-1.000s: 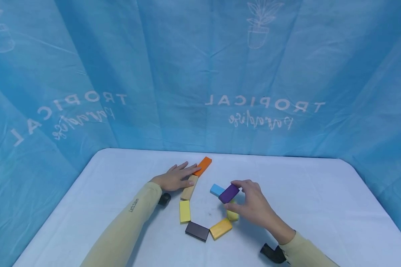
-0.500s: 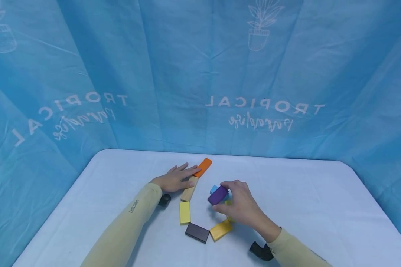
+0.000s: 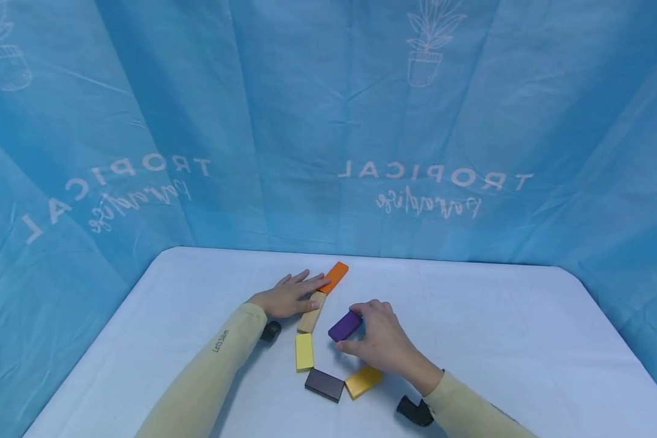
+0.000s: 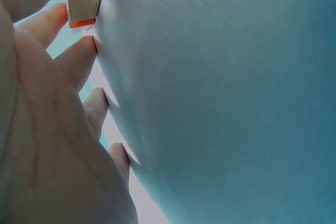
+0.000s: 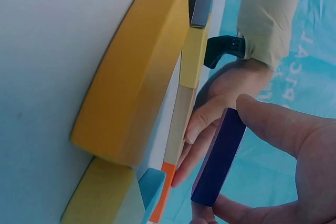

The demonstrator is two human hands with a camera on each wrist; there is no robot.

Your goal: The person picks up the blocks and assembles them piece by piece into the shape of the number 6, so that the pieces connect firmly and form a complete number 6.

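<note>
My right hand (image 3: 383,337) pinches a purple block (image 3: 344,326) by its ends, between thumb and fingers. In the right wrist view the purple block (image 5: 219,157) is held above the table. Stretched out over the left side of a curved row, my left hand (image 3: 285,299) touches an orange block (image 3: 337,277) with a fingertip, its thumb at a plain wood block (image 3: 311,317). The row continues with a yellow block (image 3: 304,353), a dark grey block (image 3: 325,385) and a golden-yellow block (image 3: 364,382). A duller yellow block (image 5: 100,192) and a light blue block (image 5: 151,187) follow, hidden behind my right hand in the head view.
A white cloth covers the table (image 3: 471,328). Blue printed curtain (image 3: 306,121) hangs behind it and at both sides. A black wrist device (image 3: 414,412) sits under the right wrist, another black device (image 3: 271,332) under the left.
My right hand has moved left and a little down with the purple block, toward the inside of the curve, now covering the light blue and duller yellow blocks. My left hand stays put.
</note>
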